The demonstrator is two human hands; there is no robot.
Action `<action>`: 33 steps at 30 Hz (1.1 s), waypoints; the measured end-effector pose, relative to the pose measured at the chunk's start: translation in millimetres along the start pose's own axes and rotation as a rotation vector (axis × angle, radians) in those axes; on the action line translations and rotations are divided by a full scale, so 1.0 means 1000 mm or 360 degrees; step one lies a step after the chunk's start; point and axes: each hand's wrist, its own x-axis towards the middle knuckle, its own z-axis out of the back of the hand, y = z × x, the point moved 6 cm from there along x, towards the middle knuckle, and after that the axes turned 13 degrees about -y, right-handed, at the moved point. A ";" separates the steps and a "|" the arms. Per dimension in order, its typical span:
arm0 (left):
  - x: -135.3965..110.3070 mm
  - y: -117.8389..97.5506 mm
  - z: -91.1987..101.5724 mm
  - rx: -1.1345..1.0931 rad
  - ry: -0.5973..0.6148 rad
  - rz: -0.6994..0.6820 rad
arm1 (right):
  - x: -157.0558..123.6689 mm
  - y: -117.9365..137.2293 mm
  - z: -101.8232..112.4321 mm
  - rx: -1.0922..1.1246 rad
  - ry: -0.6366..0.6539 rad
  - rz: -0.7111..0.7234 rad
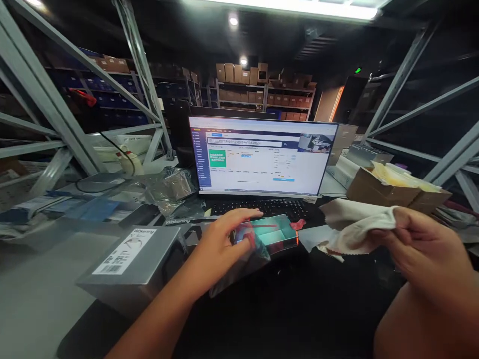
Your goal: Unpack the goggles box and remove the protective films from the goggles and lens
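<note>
My left hand (220, 244) rests flat on a glossy flat panel (275, 232) that reflects green and red light and lies on a black mat in front of the keyboard. Crinkled clear wrapping (243, 267) sits under the panel's near edge. My right hand (419, 249) is raised at the right and pinches a beige cleaning cloth (355, 224), which hangs just right of the panel without touching it.
A lit monitor (258, 157) and black keyboard (265, 207) stand behind the panel. A grey boxed product (130, 264) lies at the left, an open cardboard box (389, 187) at the right. Metal shelving frames flank the desk; plastic bags clutter the left.
</note>
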 end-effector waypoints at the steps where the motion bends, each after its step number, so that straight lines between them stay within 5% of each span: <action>1: -0.001 0.001 -0.001 -0.0002 0.0021 0.0003 | -0.002 0.001 -0.005 -0.0058 0.0069 0.0033; 15: -0.008 -0.008 -0.016 0.0185 0.0200 -0.0194 | -0.019 0.019 -0.051 -0.0029 0.0578 0.0246; 22: -0.015 -0.015 -0.020 0.0256 0.0214 -0.0357 | -0.049 0.014 -0.099 0.0026 0.1469 0.0349; 26: -0.019 -0.024 -0.016 0.0376 0.0056 -0.0595 | -0.057 0.015 -0.112 -0.0007 0.1359 0.0334; 31: -0.025 -0.034 -0.027 0.0513 0.0106 -0.0974 | -0.076 0.026 -0.131 -0.0229 0.0844 0.0513; 33: -0.023 -0.031 -0.026 0.0477 0.0116 -0.0963 | -0.077 0.022 -0.135 -0.0187 0.0914 0.0437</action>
